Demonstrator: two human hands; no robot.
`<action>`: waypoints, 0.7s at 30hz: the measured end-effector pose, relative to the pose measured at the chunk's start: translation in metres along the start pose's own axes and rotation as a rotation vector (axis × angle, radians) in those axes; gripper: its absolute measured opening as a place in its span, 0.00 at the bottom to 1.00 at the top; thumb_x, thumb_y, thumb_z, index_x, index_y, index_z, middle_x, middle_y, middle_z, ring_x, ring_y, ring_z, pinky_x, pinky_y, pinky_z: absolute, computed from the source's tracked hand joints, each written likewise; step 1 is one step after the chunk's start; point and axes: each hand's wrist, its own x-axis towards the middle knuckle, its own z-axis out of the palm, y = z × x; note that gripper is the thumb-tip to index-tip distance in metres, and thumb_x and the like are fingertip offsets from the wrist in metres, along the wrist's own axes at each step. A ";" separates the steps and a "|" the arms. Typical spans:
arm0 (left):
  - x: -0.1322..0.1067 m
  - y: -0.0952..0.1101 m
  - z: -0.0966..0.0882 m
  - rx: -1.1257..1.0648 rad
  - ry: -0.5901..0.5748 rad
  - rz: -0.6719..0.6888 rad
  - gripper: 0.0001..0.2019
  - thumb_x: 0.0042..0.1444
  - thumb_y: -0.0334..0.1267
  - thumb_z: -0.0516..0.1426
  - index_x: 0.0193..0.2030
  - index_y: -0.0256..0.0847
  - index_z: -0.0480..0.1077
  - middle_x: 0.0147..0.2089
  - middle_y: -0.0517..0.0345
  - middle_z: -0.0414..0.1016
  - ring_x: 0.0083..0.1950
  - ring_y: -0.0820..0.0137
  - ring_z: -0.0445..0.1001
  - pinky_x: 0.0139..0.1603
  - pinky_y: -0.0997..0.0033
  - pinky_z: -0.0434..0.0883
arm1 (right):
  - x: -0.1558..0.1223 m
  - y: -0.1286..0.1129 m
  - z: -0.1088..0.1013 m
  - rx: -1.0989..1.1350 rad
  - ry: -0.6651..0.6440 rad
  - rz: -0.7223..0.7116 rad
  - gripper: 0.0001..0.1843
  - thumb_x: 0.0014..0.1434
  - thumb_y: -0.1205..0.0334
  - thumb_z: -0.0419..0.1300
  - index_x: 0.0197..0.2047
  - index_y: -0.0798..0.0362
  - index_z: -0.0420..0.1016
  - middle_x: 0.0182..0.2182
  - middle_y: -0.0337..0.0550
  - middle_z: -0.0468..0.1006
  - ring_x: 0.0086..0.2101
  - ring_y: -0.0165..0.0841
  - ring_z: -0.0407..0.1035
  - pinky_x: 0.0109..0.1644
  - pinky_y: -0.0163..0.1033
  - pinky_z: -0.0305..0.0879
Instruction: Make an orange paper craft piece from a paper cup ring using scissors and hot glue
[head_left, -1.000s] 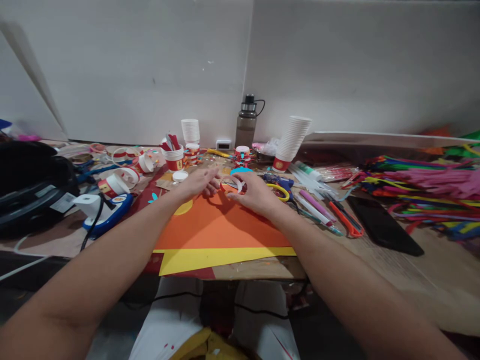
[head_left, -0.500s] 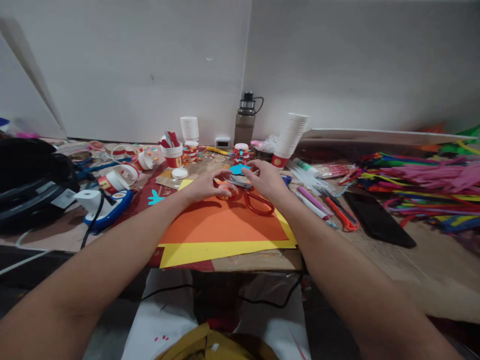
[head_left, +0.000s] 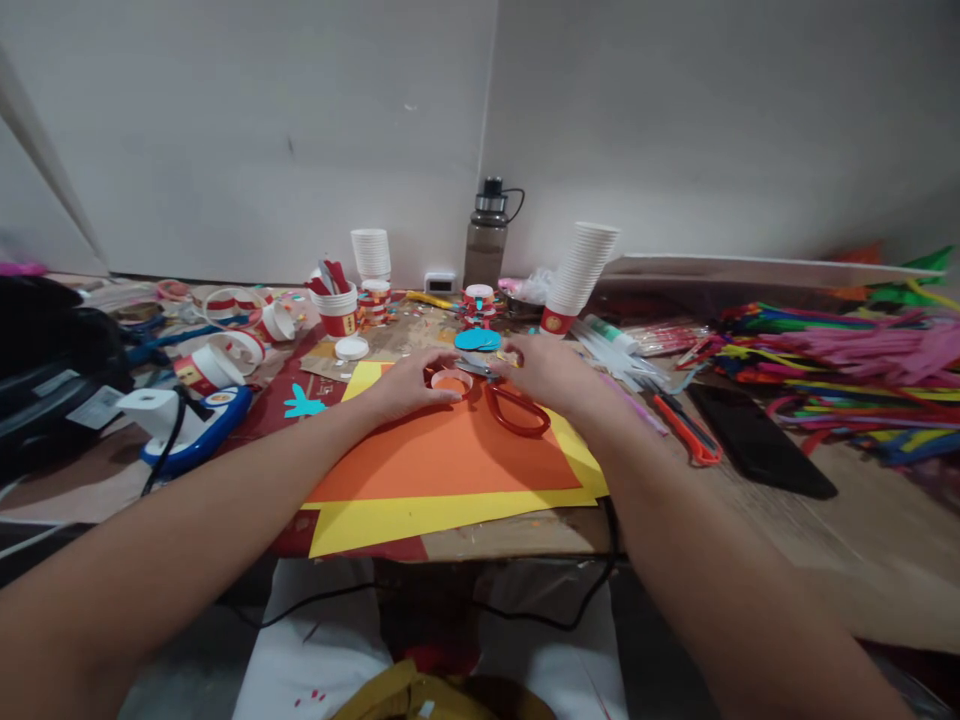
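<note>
Near the middle of the desk's (head_left: 517, 538) front edge, above one flat orange sheet (head_left: 446, 465) over yellow sheeting (head_left: 382, 525), the left hand (head_left: 409, 386) grips one pale, thin-walled ring (head_left: 455, 381). The right hand (head_left: 546, 372) bends over one pair of red-handled metal scissors (head_left: 523, 431); whether it grips them I cannot tell. Just beyond lie flat blue discs (head_left: 478, 341), overlapping. Along the rear edge stand two stacks of white paper cups (head_left: 581, 270) and one grey translucent bottle (head_left: 485, 245).
</note>
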 end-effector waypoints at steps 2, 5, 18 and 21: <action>0.000 -0.002 0.001 0.013 0.003 -0.010 0.29 0.48 0.42 0.64 0.58 0.40 0.68 0.58 0.51 0.74 0.55 0.63 0.73 0.54 0.64 0.71 | -0.008 -0.003 -0.008 -0.107 -0.122 -0.005 0.24 0.59 0.47 0.58 0.52 0.55 0.75 0.45 0.55 0.79 0.45 0.46 0.73 0.43 0.41 0.64; 0.001 -0.003 0.001 0.003 -0.011 -0.023 0.29 0.48 0.42 0.64 0.58 0.39 0.68 0.57 0.51 0.74 0.54 0.63 0.73 0.55 0.65 0.70 | -0.017 -0.007 -0.014 -0.208 -0.228 -0.041 0.29 0.58 0.50 0.60 0.60 0.55 0.68 0.49 0.60 0.75 0.48 0.49 0.71 0.45 0.44 0.64; 0.005 -0.009 0.003 -0.033 -0.019 0.039 0.27 0.49 0.41 0.64 0.57 0.39 0.68 0.59 0.49 0.72 0.59 0.59 0.70 0.59 0.59 0.67 | -0.002 0.007 0.004 -0.058 -0.158 -0.022 0.32 0.50 0.59 0.63 0.59 0.50 0.69 0.45 0.55 0.75 0.42 0.45 0.71 0.42 0.41 0.63; 0.006 -0.009 0.003 -0.016 -0.020 0.043 0.28 0.50 0.43 0.64 0.57 0.38 0.68 0.59 0.46 0.72 0.59 0.58 0.70 0.59 0.59 0.67 | -0.003 0.013 -0.009 0.026 -0.068 -0.038 0.31 0.47 0.60 0.62 0.57 0.49 0.71 0.43 0.50 0.77 0.40 0.41 0.71 0.40 0.39 0.63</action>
